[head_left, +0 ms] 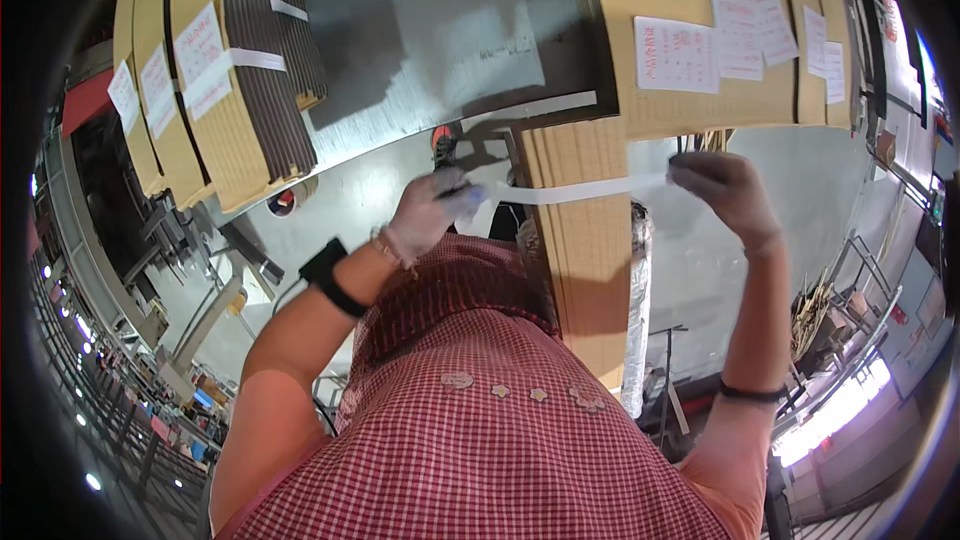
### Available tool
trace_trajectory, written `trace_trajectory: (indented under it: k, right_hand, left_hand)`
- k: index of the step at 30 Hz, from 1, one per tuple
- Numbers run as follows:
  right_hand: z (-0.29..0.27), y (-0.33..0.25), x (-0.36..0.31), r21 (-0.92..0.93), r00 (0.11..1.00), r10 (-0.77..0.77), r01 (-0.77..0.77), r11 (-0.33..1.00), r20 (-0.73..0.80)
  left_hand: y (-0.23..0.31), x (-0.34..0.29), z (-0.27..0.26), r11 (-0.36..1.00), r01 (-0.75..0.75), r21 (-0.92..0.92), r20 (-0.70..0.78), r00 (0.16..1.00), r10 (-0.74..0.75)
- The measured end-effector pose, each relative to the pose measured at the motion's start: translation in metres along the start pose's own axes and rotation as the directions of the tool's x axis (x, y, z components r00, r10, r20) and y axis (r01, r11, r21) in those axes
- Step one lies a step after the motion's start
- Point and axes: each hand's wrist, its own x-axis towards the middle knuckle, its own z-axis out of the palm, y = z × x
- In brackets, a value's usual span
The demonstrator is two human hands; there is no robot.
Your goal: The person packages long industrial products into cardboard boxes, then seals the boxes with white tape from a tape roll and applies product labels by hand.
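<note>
A narrow white strip, which looks like tape or paper, is stretched almost level between my two hands. My left hand, in a thin pale glove, is closed round its left end. Something small and blue shows at those fingertips, too blurred to name. My right hand, gloved as well, pinches the other end. Below the strip stands a bundle of brown cardboard, close in front of my body. Whether the strip touches the cardboard I cannot tell.
Ahead is a dark flat panel with a white strip along its near edge. Cardboard stacks with white printed labels stand at the left and at the right. A plastic-wrapped roll stands beside the cardboard bundle.
</note>
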Motion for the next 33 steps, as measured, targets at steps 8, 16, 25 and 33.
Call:
trace_trajectory:
  k: [8, 16, 25, 33]
  right_hand:
    - [0.094, 0.078, 0.077, 0.799, 0.968, -0.146, -0.077, 0.596, 0.202]
    - [0.153, -0.05, -0.018, -0.319, 0.775, -0.318, 0.158, 0.934, -0.547]
    - [0.172, -0.045, -0.021, -0.454, 0.745, -0.283, -0.031, 0.89, -0.604]
    - [0.115, -0.11, -0.042, -0.373, 0.894, -0.406, 0.317, 0.872, -0.189]
  left_hand:
    - [-0.07, 0.102, 0.055, 0.819, -0.574, 0.017, 0.271, 0.791, 0.548]
    - [-0.078, 0.086, 0.041, 0.595, 0.417, -0.687, 0.472, 0.879, -0.071]
    - [0.049, -0.002, 0.014, 0.882, -0.401, 0.247, 0.086, 0.916, 0.392]
    - [0.044, 0.026, 0.068, 0.819, -0.059, -0.57, 0.115, 0.982, 0.15]
